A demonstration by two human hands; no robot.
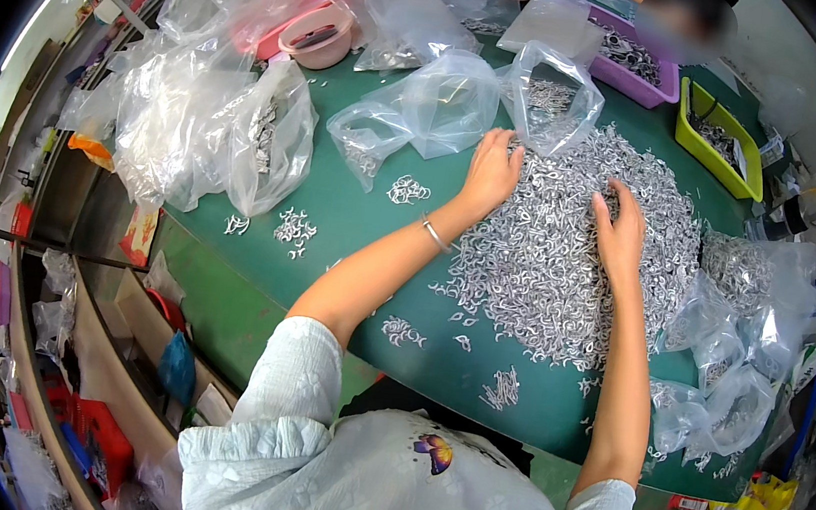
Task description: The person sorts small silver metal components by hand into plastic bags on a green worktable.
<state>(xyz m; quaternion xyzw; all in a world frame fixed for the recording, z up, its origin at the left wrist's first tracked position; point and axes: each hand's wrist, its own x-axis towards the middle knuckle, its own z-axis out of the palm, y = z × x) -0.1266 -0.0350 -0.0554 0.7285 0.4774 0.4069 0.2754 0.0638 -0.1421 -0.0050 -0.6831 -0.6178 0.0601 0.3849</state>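
At the left of the green bench (352, 218), a heap of clear plastic bags (192, 120) lies slumped together; one bag (276, 134) near its right side holds a bundle of small silvery metal pieces. Behind it a pink bowl (318, 38) sits with dark contents that are too small to tell. Further right, a crumpled clear bag (425, 106) lies mostly flat, with a few metal pieces in its lower corner. Beside it an open bag (552, 95) stands at the back edge of the pile and has metal pieces inside. Toward the far side a purple tray (640, 75) carries more silvery parts, and a lime-green bin (718, 139) holds a small dark-grey batch. At the right edge, several clear bags (741, 333) are partly filled with the same pieces.

The large pile of small silver hook-shaped pieces (559, 252) spreads across the middle of the bench, with small sorted clusters (295, 227) lying apart to its left.

The left hand (491, 169), with a bracelet on its wrist, rests palm down on the pile's upper left edge, fingers spread, its grip released. The right hand (620, 234) lies palm down on the middle of the pile, fingers slightly curled into the pieces; whether its grip closes on any cannot be told.
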